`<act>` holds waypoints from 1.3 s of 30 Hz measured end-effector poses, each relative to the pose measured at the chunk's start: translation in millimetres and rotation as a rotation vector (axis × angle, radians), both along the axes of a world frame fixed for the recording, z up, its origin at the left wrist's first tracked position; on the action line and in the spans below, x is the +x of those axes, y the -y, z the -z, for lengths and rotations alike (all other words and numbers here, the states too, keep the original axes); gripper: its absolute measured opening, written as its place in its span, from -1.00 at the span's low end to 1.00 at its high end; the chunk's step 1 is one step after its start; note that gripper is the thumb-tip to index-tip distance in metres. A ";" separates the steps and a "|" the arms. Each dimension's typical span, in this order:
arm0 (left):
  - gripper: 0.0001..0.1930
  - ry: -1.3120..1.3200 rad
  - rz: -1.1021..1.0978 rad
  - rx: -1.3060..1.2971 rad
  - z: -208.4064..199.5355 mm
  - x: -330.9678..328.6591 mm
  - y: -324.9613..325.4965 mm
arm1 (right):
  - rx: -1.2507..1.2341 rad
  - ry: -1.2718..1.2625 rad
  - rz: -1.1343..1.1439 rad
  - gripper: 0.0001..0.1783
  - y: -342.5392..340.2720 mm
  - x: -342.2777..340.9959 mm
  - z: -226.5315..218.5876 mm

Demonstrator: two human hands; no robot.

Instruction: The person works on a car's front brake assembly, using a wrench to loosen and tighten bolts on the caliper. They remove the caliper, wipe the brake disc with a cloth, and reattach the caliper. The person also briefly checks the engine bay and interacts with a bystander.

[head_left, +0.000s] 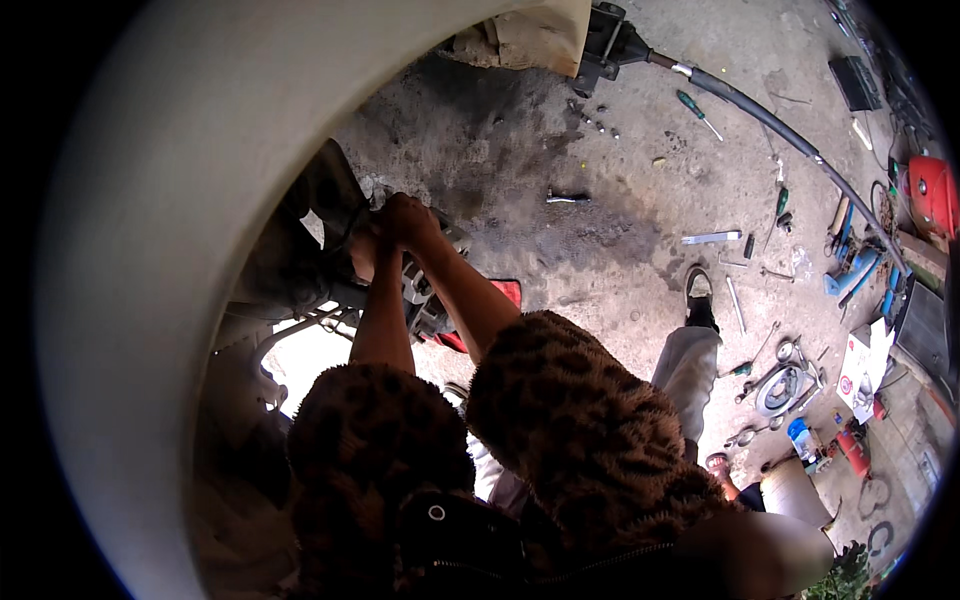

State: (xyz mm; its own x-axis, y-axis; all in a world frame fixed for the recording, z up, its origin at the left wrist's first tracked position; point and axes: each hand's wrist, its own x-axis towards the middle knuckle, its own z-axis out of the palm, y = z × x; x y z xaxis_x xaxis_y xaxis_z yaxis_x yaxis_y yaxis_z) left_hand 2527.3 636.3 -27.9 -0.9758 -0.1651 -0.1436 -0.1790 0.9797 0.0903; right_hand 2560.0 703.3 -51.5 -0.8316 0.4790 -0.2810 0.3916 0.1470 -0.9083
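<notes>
My hands are together beneath the edge of a pale vehicle body panel, among dark metal parts at its underside. My right hand [405, 222] is closed, lying partly over my left hand [363, 253], which is also closed. What they grip is hidden by the fingers and the shadow. Right beside my wrists is a greyish metal part [415, 283] with bolted shapes. Below it, a red thing [508, 291] shows partly behind my right forearm. Both forearms are bare below brown spotted fleece sleeves [572, 400].
The pale panel [130, 250] curves close along the left. On the stained concrete lie a green-handled screwdriver [690, 102], a small metal tool [568, 197], wrenches [736, 305] and a round metal part [780, 390]. A black hose [760, 115] arcs overhead right. A trousered leg [688, 370] stands right.
</notes>
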 end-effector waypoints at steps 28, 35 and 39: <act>-0.52 0.019 0.055 -0.037 37.6 -23.3 16.6 | 0.145 -0.032 -0.045 -0.59 8.9 -19.7 29.7; -0.52 0.017 0.010 -0.040 27.3 -13.9 22.2 | 0.100 -0.001 -0.029 -0.54 12.7 -18.3 21.4; -0.52 0.022 0.007 -0.040 28.1 -12.0 19.9 | -0.055 0.107 -0.021 -0.46 -5.2 3.5 -15.4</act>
State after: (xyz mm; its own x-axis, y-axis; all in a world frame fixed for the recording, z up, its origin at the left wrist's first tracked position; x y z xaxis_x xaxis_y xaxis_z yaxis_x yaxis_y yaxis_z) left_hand 2515.3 616.4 -56.0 -0.9737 -0.1638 -0.1583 -0.1732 0.9838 0.0474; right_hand 2563.5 708.5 -36.1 -0.8048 0.4437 -0.3942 0.4845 0.1074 -0.8682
